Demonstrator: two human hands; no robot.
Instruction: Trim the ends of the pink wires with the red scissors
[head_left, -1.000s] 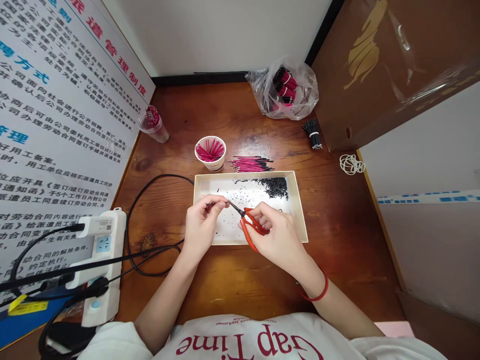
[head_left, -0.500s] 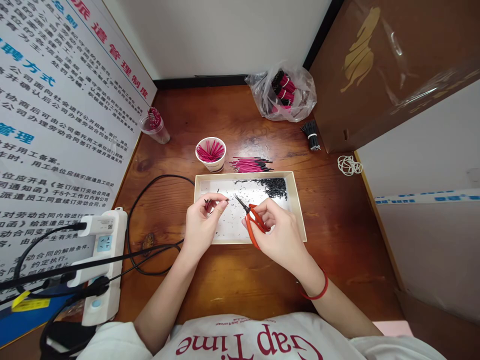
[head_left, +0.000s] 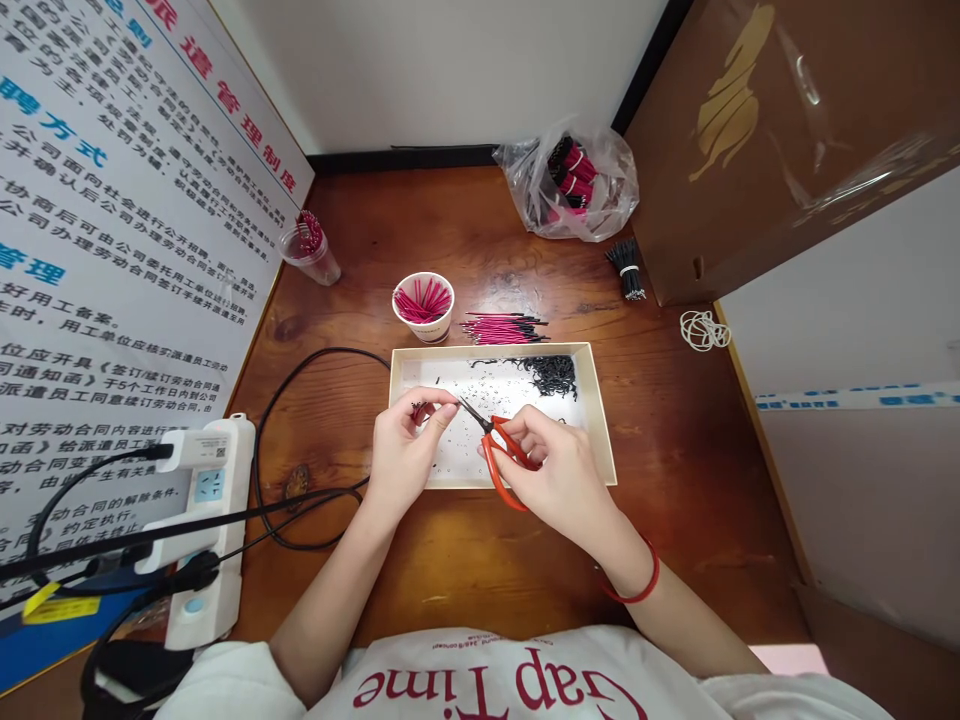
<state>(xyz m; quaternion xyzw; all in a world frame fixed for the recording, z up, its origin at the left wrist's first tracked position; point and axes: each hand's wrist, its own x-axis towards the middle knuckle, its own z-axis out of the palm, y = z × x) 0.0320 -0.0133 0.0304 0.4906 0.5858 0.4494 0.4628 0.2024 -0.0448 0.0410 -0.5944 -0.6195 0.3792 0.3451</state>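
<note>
While our left hand (head_left: 403,452) pinches thin red strands (head_left: 418,408) over the tray's (head_left: 491,351) near-left corner, our right hand (head_left: 564,478) grips the scissors (head_left: 487,425), tips by our left fingertips, presumably so loose bits drop inside; black scraps (head_left: 553,376) heap toward its far-right corner.

Both forearms angle inward and up from the near edge, the left hand (head_left: 409,447) pinching thumb to index finger, the right hand (head_left: 559,465) curled, palm turned inward, its wrist bent slightly, fingertips close to the left's.
</note>
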